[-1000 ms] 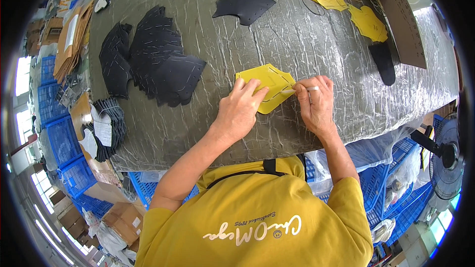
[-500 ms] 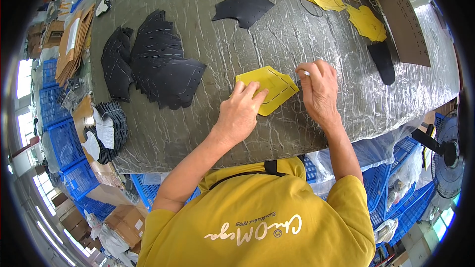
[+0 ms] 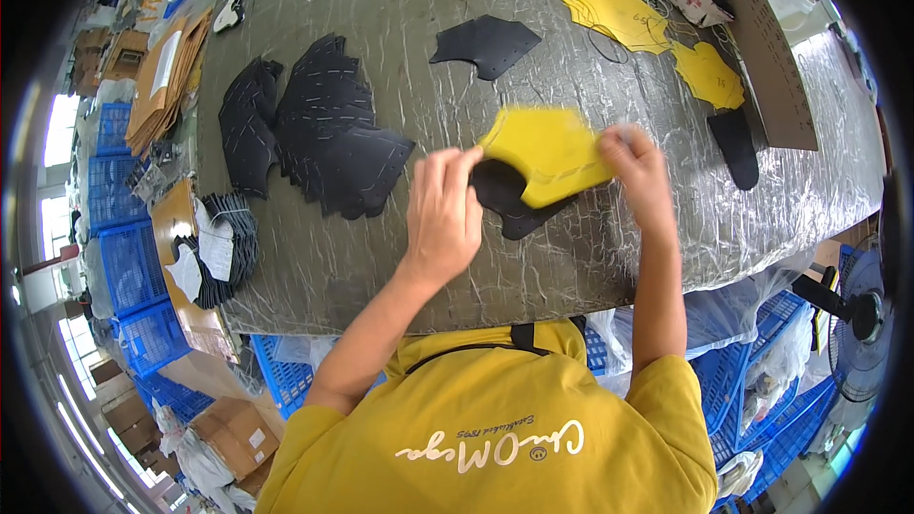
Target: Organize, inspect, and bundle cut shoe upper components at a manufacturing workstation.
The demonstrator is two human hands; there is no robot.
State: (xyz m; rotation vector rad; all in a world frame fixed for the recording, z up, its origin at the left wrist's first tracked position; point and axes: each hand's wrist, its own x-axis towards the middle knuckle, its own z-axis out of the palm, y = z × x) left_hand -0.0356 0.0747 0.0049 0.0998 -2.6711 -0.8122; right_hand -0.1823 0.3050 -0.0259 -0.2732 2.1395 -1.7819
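Note:
A yellow cutting template [image 3: 547, 143] with slots is tilted up off the table, blurred by motion. Fingertips of my left hand [image 3: 440, 214] pinch its left corner. My right hand [image 3: 636, 176] grips the right edge between thumb and fingers; a pale pen tip seems to show at those fingers, though blur hides most of it. Under the template lies a black cut piece [image 3: 517, 227], partly covered. Farther off, one similar black piece [image 3: 486, 45] lies flat. Left of my hands is a fanned pile of black pieces [image 3: 328, 133] with light dashed marks, beside a smaller pile [image 3: 249, 128].
The table [image 3: 381, 271] has a wrinkled plastic cover. More yellow templates [image 3: 624, 19], a black rounded piece [image 3: 733, 148] and an upright cardboard sheet [image 3: 771, 48] stand at the far right. A tied black bundle [image 3: 228, 243] sits at the left edge; a fan [image 3: 862, 314] is at right.
The yellow template has come up off the black piece, uncovering part of it. My right hand has taken hold of its right edge; my left hand has gone from pressing on top to its left corner.

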